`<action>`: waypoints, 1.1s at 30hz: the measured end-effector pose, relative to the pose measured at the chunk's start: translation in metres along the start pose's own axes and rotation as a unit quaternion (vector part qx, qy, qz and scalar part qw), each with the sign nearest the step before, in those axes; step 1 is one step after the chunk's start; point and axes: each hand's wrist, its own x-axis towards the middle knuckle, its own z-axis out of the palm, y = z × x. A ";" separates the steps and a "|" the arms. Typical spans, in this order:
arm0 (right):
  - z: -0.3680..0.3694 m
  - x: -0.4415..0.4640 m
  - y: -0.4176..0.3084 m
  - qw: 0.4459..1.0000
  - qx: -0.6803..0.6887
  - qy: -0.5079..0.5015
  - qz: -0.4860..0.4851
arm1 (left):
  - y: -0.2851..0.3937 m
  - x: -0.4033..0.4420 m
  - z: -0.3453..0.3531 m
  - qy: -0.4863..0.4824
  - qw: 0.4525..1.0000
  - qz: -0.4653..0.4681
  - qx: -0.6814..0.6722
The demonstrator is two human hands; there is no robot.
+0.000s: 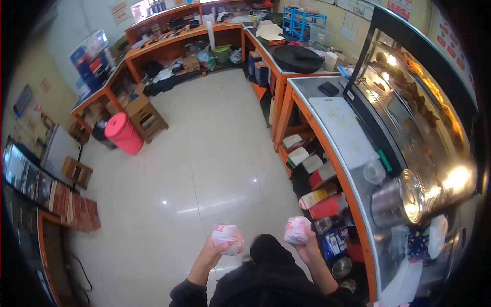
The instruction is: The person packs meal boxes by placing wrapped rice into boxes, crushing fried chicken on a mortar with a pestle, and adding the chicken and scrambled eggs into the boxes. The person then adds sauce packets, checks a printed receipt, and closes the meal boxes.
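Note:
My left hand is closed around a round bundle in white paper with red print, held out in front of my body. A second paper-wrapped bundle of the same look sits in my right hand, whose fingers grip it from the side and below. Both bundles are above the tiled floor, apart from each other. What the paper wraps is hidden. My right hand is nearest the orange-framed counter.
On the right counter are a white cutting board, a metal pot and a lit glass food case. Boxes fill the shelf below. A pink bin and wooden stool stand at left. Tiled floor lies ahead.

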 end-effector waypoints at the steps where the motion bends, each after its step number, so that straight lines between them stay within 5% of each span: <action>1: -0.004 0.026 -0.004 1.000 0.006 0.019 -0.010 | 0.013 0.039 -0.012 -0.001 1.000 -0.012 0.005; 10: 0.046 0.367 -0.085 0.987 0.087 0.064 -0.123 | 0.125 0.356 -0.072 0.110 0.993 -0.037 0.005; 21: 0.243 0.780 -0.290 0.945 -0.077 0.056 -0.313 | 0.323 0.656 -0.234 0.324 0.933 0.150 0.050; 27: 0.263 0.938 -0.387 0.890 -0.157 0.182 -0.388 | 0.475 0.910 -0.225 0.182 0.938 0.210 0.207; 31: 0.245 1.046 -0.459 0.838 -0.244 0.223 -0.434 | 0.544 1.109 -0.151 0.103 0.870 0.361 0.319; 33: 0.224 1.111 -0.492 0.773 -0.341 0.212 -0.491 | 0.562 1.195 -0.102 0.020 0.880 0.366 0.304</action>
